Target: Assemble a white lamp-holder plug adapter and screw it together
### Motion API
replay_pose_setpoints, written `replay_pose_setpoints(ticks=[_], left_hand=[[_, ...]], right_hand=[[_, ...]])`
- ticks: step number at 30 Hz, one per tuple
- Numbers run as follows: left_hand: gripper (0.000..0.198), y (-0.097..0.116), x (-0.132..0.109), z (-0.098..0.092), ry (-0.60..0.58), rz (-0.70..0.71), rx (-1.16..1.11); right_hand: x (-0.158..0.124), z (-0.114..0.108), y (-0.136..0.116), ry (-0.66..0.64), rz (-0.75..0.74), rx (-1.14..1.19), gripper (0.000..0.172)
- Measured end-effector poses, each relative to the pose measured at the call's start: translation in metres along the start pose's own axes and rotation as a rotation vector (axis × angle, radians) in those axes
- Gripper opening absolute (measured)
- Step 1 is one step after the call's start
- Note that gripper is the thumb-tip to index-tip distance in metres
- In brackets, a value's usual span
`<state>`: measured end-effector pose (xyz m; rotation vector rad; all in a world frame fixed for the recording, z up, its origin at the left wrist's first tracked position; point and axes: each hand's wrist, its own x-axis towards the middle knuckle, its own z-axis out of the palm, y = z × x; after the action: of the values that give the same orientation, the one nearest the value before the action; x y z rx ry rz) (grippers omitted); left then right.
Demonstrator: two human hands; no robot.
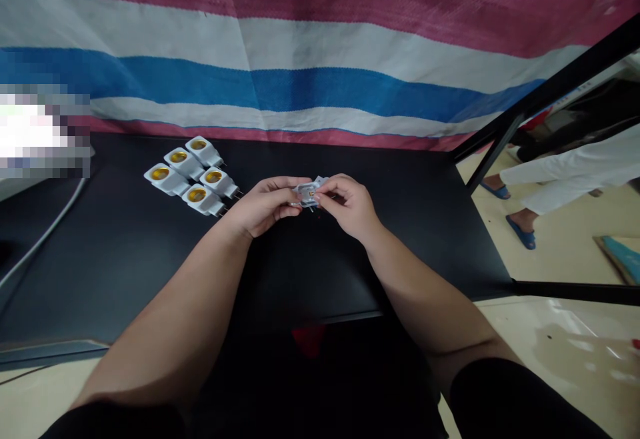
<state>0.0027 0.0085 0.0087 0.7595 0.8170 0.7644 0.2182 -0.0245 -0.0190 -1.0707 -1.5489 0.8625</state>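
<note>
Between my hands, above the black table, is a small white plastic housing (305,191) with its hollow inside showing and a brass-coloured bit in it. My left hand (266,207) is closed on its left side, thumb along the edge. The fingers of my right hand (351,204) are pinched together at its right side; whether they hold a small part there, I cannot make out. To the left of my left hand stand several white plug-in lamp sockets (199,199), each with a gold screw shell facing up and metal prongs pointing right.
The black table (310,265) has a striped sheet (320,85) hanging behind it. A white cable (47,232) runs over its left side, by a blurred-out bright object (30,132). Black frame bars (500,145) stand at the right. Beyond them is a person's legs (565,165) in white trousers.
</note>
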Motion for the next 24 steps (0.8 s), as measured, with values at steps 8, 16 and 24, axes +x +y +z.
replay_pose_setpoints(ticks=[8, 16, 24], left_hand=[[0.038, -0.0028, -0.0014, 0.0030, -0.009, 0.039, 0.017], [0.036, -0.0039, -0.0026, 0.0038, -0.046, 0.031, 0.034], [0.036, -0.0040, -0.0020, 0.0051, -0.045, 0.039, 0.015]], right_hand=[[-0.0005, 0.0011, -0.0007, 0.024, -0.007, 0.010, 0.013], [-0.0013, 0.0022, -0.0037, 0.034, 0.011, -0.047, 0.014], [0.0002, 0.0015, -0.0051, 0.045, -0.030, -0.040, 0.014]])
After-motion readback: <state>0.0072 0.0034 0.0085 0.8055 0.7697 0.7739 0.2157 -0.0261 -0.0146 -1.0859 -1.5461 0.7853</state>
